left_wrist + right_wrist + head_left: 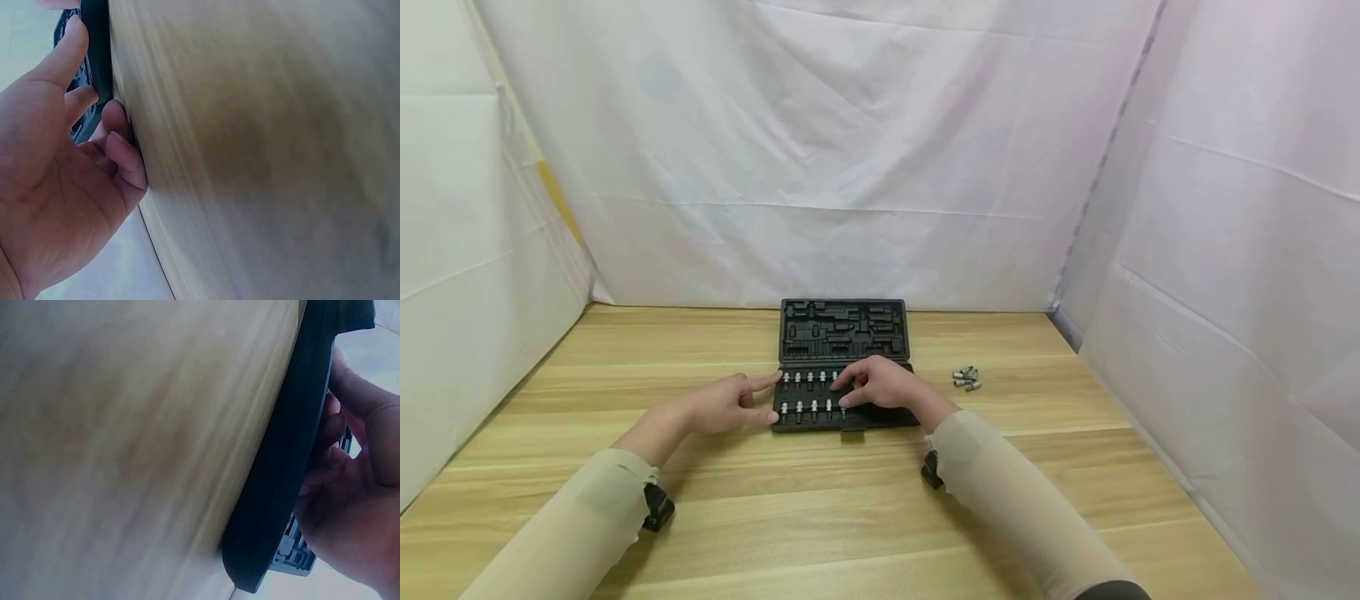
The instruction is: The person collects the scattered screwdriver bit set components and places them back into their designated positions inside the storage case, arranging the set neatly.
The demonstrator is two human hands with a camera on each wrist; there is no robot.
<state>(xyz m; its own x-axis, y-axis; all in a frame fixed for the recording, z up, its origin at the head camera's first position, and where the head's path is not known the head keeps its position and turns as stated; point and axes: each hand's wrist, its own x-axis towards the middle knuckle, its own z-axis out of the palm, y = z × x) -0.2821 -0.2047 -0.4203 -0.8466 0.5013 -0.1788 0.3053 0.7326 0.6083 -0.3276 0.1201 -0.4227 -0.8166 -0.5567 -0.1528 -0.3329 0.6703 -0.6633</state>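
Note:
A black socket case (820, 427) lies unfolded on the table, its lid (844, 329) leaning back with empty moulded recesses. Two rows of silver bit sockets (814, 408) sit in the base. My left hand (722, 406) steadies the base's left side, index finger and thumb spread along it, the other fingers bent in the left wrist view. Over the base's middle is my right hand (880, 383). Its thumb tip is right at a bit socket (843, 412) in the front row, its index fingertip apart from the thumb, near the back row. The palm hides the base's right part.
A small pile of loose bit sockets (967, 377) lies on the wooden table (820, 517), right of the case. White cloth walls (820, 167) stand at the back and both sides. A black latch tab (852, 430) juts from the case's front edge.

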